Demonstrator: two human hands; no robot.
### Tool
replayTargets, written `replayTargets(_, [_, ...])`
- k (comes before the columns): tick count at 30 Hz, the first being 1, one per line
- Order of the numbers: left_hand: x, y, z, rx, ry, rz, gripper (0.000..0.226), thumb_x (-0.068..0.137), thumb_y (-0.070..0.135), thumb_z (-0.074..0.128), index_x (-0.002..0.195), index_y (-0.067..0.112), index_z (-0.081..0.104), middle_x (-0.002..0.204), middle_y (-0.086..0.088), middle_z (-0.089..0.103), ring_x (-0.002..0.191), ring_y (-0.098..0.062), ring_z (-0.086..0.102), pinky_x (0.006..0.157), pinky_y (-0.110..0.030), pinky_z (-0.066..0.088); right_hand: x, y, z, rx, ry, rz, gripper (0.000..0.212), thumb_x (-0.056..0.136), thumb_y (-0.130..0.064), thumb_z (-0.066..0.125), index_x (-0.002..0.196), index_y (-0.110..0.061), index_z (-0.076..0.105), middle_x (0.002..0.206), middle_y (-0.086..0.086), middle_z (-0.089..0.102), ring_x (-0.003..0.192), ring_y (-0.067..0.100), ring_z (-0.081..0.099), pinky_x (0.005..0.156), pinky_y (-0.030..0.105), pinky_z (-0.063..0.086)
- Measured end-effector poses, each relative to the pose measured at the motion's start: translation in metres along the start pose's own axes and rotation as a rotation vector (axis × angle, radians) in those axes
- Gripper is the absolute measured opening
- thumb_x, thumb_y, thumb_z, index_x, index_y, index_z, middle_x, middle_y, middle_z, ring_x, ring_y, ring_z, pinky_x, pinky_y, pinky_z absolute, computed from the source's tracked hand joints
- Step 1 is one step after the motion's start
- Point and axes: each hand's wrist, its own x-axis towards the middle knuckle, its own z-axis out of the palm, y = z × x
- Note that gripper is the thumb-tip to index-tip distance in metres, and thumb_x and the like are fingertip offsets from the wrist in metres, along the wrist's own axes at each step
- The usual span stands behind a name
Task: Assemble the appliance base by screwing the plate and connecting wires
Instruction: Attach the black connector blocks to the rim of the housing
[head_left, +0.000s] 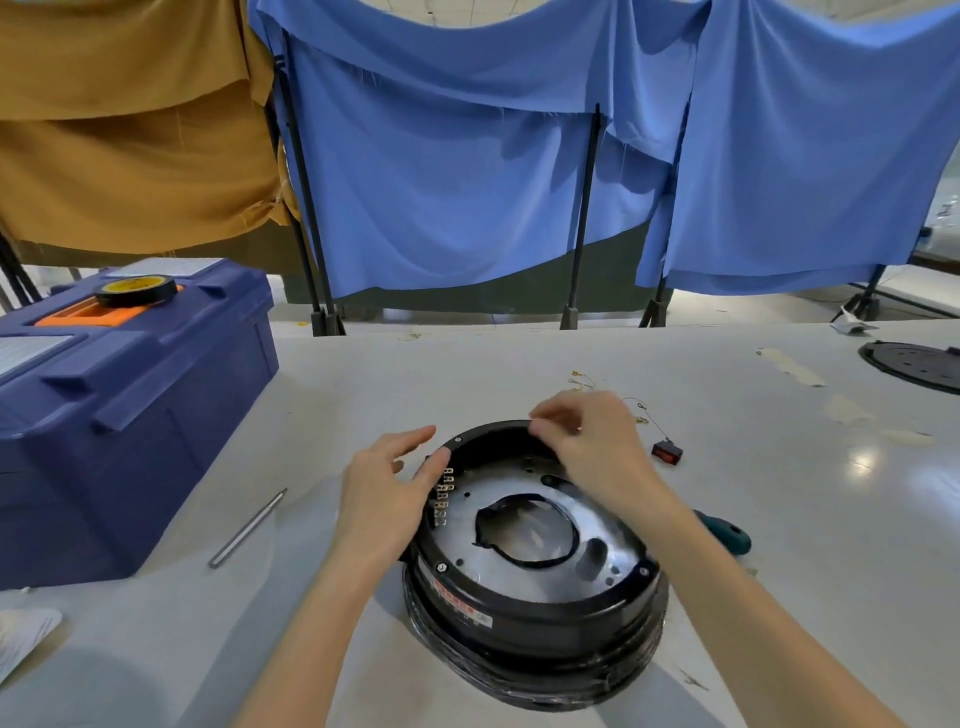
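A workshop: toolbox (130, 415), tape roll (136, 289) and worktable (779, 519) (cloth screens (467, 182) behind).

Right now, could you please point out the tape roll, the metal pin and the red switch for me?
tape roll (136, 299): head view, black outer wall.
metal pin (248, 527): head view, middle of shaft.
red switch (666, 453): head view, its red face.

left hand (384, 499) bare | right hand (587, 441) bare | forearms (311, 623) bare to frame edge
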Motion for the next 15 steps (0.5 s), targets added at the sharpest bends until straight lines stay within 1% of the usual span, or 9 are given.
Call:
replayTargets(1, [0.000,-0.002,0.004,-0.027,-0.012,-0.024,0.026,0.088,0.021,0.071,0.114,0.022,0.070,0.111,0.010,0.068,0.102,-0.011,0.062,0.096,-0.031,0.048,0.005,0.010,-0.009,0.005,0.069,0.031,0.010,0.090,-0.011,0.066,0.090,-0.017,0.075,0.081,-0.009,0.070,0.080,0.004,0.065,0.069,0.005,0.043])
replayTargets(3, [-0.001,-0.007,0.011,-0.100,-0.009,-0.061,0.023,0.088,0.014,0.070,0.109,0.023,0.072,0.107,0.008,0.071,0.103,-0.010,0.065,0.100,-0.037,0.049,0.015,0.033,-0.026,-0.033,0.141,0.114,0.012,0.090,-0.008,0.065,0.092,-0.013,0.075,0.085,-0.002,0.072,0.087,0.015,0.068,0.082,0.020,0.048])
replayTargets(5, [-0.002,-0.010,0.014,-0.150,0.008,-0.083,0.023,0.089,0.012,0.069,0.100,0.032,0.073,0.102,0.010,0.073,0.101,-0.007,0.067,0.099,-0.036,0.050,0.023,0.058,-0.036,-0.116,0.136,0.219,0.016,0.092,-0.006,0.061,0.098,-0.010,0.075,0.097,0.006,0.073,0.099,0.024,0.066,0.090,0.031,0.048])
replayTargets(8, [-0.003,-0.013,0.014,-0.200,0.034,-0.077,0.028,0.089,0.011,0.068,0.093,0.038,0.073,0.097,0.011,0.075,0.099,-0.005,0.068,0.096,-0.034,0.051,0.030,0.094,-0.041,-0.292,0.071,0.369,0.022,0.096,-0.008,0.055,0.112,-0.011,0.071,0.122,0.012,0.066,0.121,0.032,0.054,0.101,0.040,0.043])
replayTargets(9, [-0.003,-0.013,0.015,-0.209,0.036,-0.072,0.028,0.089,0.011,0.068,0.092,0.038,0.073,0.097,0.012,0.075,0.098,-0.006,0.068,0.095,-0.034,0.051,0.030,0.103,-0.041,-0.342,0.047,0.409,0.024,0.096,-0.008,0.054,0.115,-0.012,0.069,0.125,0.013,0.064,0.124,0.034,0.050,0.102,0.042,0.042])
replayTargets(11, [-0.003,-0.014,0.015,-0.222,0.039,-0.067,0.027,0.090,0.011,0.068,0.092,0.037,0.073,0.095,0.012,0.075,0.097,-0.005,0.068,0.094,-0.032,0.051,0.030,0.115,-0.039,-0.421,0.007,0.463,0.029,0.095,-0.009,0.053,0.120,-0.014,0.066,0.125,0.012,0.063,0.125,0.035,0.047,0.102,0.044,0.041])
replayTargets(13, [-0.003,-0.014,0.016,-0.238,0.044,-0.065,0.026,0.090,0.011,0.068,0.093,0.036,0.074,0.095,0.013,0.075,0.096,-0.003,0.068,0.093,-0.031,0.051,0.029,0.120,-0.038,-0.479,-0.005,0.460,0.032,0.092,-0.009,0.055,0.121,-0.014,0.065,0.123,0.010,0.064,0.122,0.035,0.048,0.101,0.042,0.041])
replayTargets(15, [-0.003,-0.014,0.016,-0.252,0.046,-0.064,0.026,0.090,0.011,0.068,0.093,0.035,0.074,0.094,0.014,0.075,0.096,-0.002,0.068,0.092,-0.029,0.051,0.029,0.122,-0.038,-0.487,0.017,0.432,0.034,0.088,-0.008,0.058,0.120,-0.014,0.066,0.119,0.010,0.065,0.118,0.035,0.050,0.099,0.042,0.043])
